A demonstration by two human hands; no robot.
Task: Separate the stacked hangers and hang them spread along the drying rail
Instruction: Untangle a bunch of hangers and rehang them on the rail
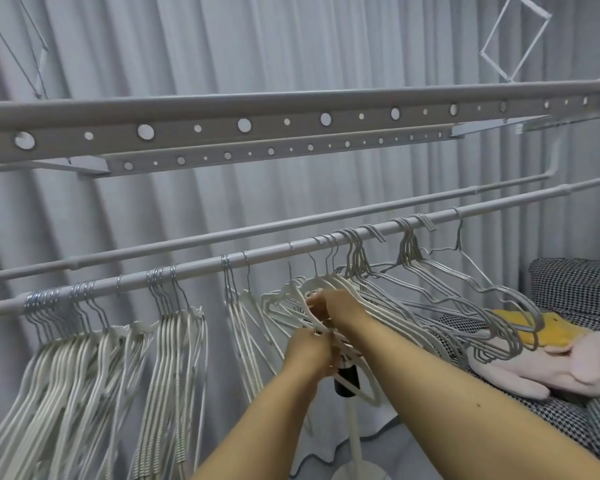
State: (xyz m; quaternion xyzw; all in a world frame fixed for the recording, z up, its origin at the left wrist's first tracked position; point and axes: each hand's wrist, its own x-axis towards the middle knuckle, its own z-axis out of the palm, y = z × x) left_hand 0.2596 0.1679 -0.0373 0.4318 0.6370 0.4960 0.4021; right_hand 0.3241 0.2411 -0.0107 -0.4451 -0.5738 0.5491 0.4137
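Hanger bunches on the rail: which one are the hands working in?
The white bunch near the rail's middle: both the left hand and right hand grip hangers there. The bunches further left and the grey ones on the right hang untouched.

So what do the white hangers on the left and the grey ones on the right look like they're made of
White hangers: bright metal hooks and matte white arms with ribbed stretches, probably coated wire or plastic; hard to say which.
Grey hangers: thin bent wire in one even matte grey, hook included, so likely coated metal.
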